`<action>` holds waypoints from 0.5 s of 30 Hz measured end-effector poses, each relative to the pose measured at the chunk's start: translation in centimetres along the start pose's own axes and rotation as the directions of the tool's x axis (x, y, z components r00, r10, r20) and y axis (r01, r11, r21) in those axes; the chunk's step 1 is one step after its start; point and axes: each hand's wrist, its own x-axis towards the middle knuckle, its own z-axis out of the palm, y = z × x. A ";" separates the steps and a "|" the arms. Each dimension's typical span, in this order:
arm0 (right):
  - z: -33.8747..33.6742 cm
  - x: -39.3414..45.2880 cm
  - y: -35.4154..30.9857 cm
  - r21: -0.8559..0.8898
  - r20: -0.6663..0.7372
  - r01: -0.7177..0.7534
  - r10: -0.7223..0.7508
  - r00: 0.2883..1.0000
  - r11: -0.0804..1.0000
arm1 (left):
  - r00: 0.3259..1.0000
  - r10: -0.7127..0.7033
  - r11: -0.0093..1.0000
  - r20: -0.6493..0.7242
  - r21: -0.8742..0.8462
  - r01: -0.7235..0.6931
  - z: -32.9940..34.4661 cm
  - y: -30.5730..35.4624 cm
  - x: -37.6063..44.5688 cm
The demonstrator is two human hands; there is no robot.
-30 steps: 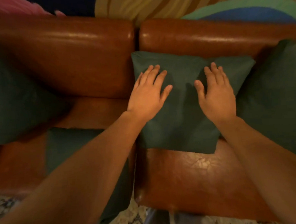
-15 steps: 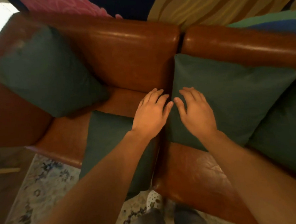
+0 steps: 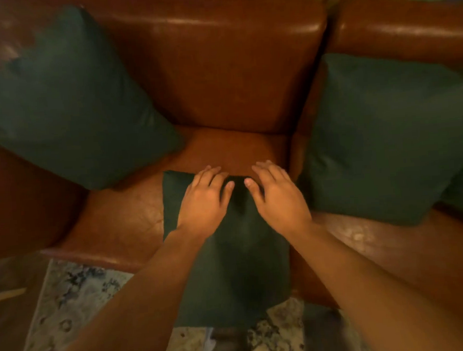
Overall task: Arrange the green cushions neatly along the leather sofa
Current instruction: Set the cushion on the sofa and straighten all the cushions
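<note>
Head view: both hands lie flat, fingers straight, on the far edge of the flat cushion (image 3: 230,270), left hand (image 3: 203,204) beside right hand (image 3: 278,199), gripping nothing. That cushion lies on the sofa (image 3: 218,67) seat and overhangs its front edge above the rug (image 3: 70,307). Left cushion (image 3: 66,104) leans in the sofa's left corner; right cushion (image 3: 380,139) leans against the backrest.

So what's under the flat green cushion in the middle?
The flat green cushion lies on the leather seat, its near end overhanging the rug. Both hands rest on top.
</note>
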 end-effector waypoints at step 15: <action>10.9 1.8 -4.1 -0.177 -0.264 -0.453 0.401 0.877 0.874 | 0.983 0.076 0.997 0.165 -0.036 -0.071 5.6 -9.8 1.2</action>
